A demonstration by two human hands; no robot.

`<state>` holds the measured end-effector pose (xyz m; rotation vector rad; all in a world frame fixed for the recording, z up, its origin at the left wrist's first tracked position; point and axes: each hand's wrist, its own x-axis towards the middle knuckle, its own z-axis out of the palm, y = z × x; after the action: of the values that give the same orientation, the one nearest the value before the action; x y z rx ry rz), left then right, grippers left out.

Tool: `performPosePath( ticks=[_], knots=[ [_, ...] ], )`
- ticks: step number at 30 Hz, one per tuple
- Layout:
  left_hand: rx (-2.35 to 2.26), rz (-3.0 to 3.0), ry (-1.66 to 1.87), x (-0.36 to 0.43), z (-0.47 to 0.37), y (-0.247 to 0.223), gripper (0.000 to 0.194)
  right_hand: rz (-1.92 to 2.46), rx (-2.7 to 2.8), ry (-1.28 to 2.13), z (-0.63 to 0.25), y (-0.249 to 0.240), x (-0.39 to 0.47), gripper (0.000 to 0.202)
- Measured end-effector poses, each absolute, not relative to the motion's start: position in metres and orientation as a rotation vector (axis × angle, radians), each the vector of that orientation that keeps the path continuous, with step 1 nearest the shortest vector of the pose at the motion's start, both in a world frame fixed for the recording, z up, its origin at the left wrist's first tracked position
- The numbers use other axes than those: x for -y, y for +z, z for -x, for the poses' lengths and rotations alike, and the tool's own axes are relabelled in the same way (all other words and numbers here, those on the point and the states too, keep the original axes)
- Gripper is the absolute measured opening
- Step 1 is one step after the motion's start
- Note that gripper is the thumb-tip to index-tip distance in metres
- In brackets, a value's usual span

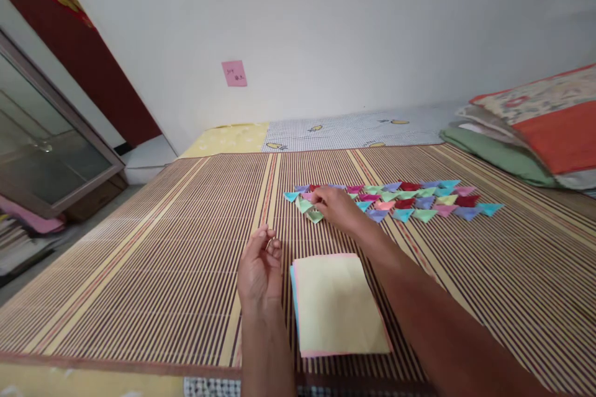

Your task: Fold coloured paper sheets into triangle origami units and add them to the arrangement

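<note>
My right hand [333, 201] reaches out to rows of small folded paper triangles [405, 203] in many colours. Its fingers are pinched at the left end of the rows, apparently on a folded paper triangle that they mostly hide. Beside these fingertips lie a light green triangle [315, 216] and a blue triangle [291, 196]. My left hand [261, 263] is held palm inward over the mat, loosely curled, with nothing visible in it. Between my forearms sits a stack of square paper sheets [342, 307], pale yellow on top, with pink and blue edges showing.
A striped bamboo mat [162, 260] covers the bed. Folded bedding [535, 130] is piled at the right, against a white wall [326, 25]. A pink note [234, 73] is stuck to that wall. A glass-fronted cabinet [46, 130] stands at the left.
</note>
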<state>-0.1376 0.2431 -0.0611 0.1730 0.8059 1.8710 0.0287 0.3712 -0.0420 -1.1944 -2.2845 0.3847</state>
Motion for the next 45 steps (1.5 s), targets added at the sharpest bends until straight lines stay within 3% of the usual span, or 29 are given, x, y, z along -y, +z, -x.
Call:
performPosePath(
  ticks=[15, 45],
  knots=[
    [-0.821, -0.107, 1.866, -0.244, 0.136, -0.057, 0.005, 1.447, 2.295, 0.397, -0.082, -0.074, -0.345, 0.022],
    [-0.827, -0.048, 1.788, -0.249, 0.125, -0.057, 0.012, 1.565, 2.527, 0.176, -0.061, -0.076, -0.349, 0.031]
  ],
)
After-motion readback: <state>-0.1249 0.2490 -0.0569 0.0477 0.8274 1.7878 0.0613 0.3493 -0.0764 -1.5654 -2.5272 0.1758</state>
